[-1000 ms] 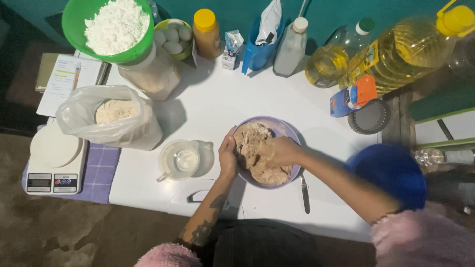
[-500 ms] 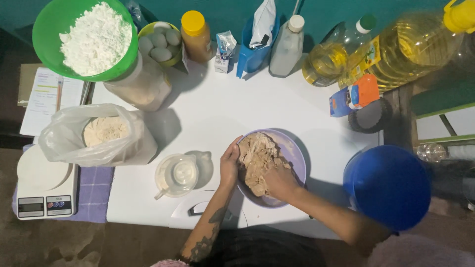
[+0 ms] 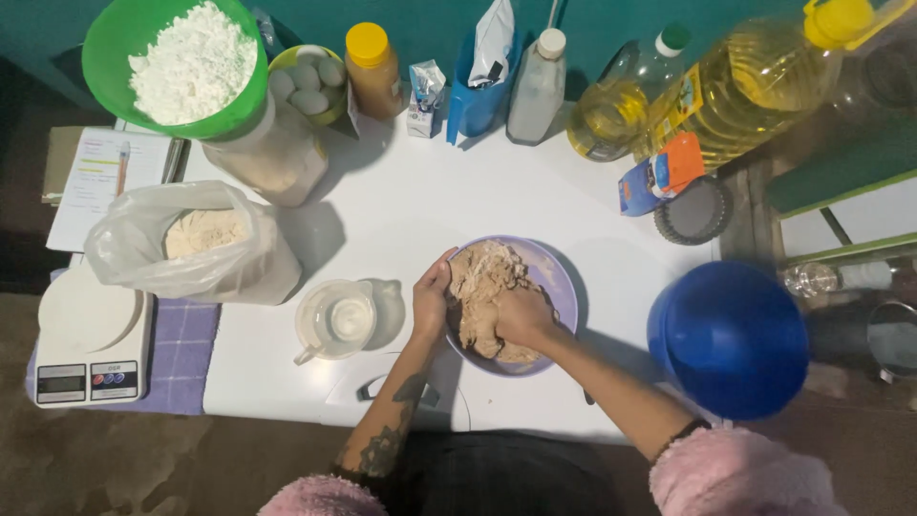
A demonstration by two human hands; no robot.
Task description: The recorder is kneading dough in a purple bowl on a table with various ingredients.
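A purple bowl (image 3: 562,283) sits on the white table (image 3: 430,205) in front of me, filled with a lump of brown dough (image 3: 482,277). My right hand (image 3: 523,315) presses down on the dough, fingers closed into it. My left hand (image 3: 432,298) cups the bowl's left rim and touches the dough's edge. Both sleeves are pink and pushed up; the left forearm has a tattoo.
A clear jug (image 3: 336,320) stands left of the bowl. Further left are a bag of flour (image 3: 196,244) and a kitchen scale (image 3: 86,344). A green bowl of white flour (image 3: 181,62), eggs (image 3: 308,81), bottles and oil jugs (image 3: 755,81) line the back. A blue bowl (image 3: 731,339) sits at right.
My right hand has slid from the far side of the dough toward me and now presses its near part. The left hand stays at the rim. The camera view shifted slightly.
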